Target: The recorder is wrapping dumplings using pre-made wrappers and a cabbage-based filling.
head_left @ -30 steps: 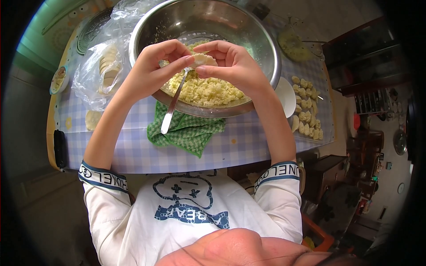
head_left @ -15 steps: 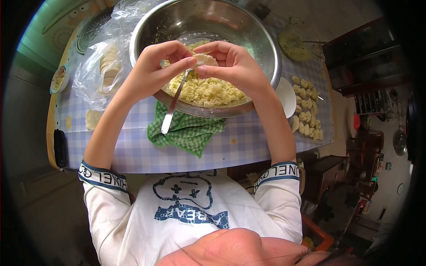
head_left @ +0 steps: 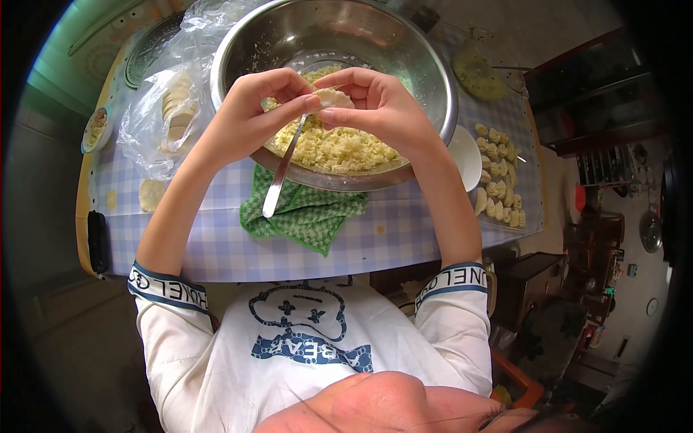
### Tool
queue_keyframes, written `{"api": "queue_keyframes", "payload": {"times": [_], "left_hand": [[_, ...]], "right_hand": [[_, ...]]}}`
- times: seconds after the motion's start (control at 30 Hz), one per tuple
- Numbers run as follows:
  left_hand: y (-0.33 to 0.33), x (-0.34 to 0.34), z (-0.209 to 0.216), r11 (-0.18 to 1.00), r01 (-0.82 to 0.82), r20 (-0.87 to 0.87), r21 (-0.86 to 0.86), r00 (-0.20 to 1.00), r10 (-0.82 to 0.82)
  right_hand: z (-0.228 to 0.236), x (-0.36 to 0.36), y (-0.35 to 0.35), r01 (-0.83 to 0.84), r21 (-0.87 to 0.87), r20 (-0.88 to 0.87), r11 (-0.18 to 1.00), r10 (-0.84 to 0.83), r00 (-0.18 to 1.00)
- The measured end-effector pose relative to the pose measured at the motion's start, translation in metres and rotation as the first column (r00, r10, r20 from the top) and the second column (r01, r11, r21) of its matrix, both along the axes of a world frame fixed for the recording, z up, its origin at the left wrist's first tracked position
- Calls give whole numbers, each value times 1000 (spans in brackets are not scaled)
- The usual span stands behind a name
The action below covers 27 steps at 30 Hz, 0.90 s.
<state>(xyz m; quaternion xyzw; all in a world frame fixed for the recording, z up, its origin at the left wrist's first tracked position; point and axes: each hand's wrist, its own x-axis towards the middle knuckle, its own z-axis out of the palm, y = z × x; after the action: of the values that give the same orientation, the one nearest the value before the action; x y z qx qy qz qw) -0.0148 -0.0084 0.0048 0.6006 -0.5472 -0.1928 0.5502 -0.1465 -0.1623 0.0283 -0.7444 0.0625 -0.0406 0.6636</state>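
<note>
Between my hands, above a large steel bowl, is a small pale dumpling. My left hand pinches its left end between thumb and fingers. On its other side, the thumb and curled fingers of my right hand grip it. Chopped yellow-green filling lies in the bowl beneath. A metal spoon rests in the filling, its handle leaning out over the near rim. Part of the dumpling is hidden by my fingers.
A clear plastic bag holds round wrappers at left, with one loose wrapper nearer. A green cloth lies before the bowl. Rows of finished dumplings sit at right, beside a white bowl. A small bowl stands far left.
</note>
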Motion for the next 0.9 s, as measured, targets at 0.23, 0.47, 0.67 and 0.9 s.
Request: {"api": "queue_keyframes", "payload": {"times": [0.23,0.47,0.67,0.9], "left_hand": [[1,1,-1,1000,-8,-6,20,1000,8],[1,-1,0,1000,-4,11,19,1000,4],[1,-3,1,999,-28,18,32,999,27],[1,-3,2,1000,-29,14,12,999,29]], "right_hand": [[-1,1,0,5,21,-8,1000,-5,1000],[-1,1,0,6,12,-9,1000,-6,1000],[-1,1,0,4,-2,-21,1000,-4,1000],[1,-1,-1,7,23,-12,1000,-7,1000]]}}
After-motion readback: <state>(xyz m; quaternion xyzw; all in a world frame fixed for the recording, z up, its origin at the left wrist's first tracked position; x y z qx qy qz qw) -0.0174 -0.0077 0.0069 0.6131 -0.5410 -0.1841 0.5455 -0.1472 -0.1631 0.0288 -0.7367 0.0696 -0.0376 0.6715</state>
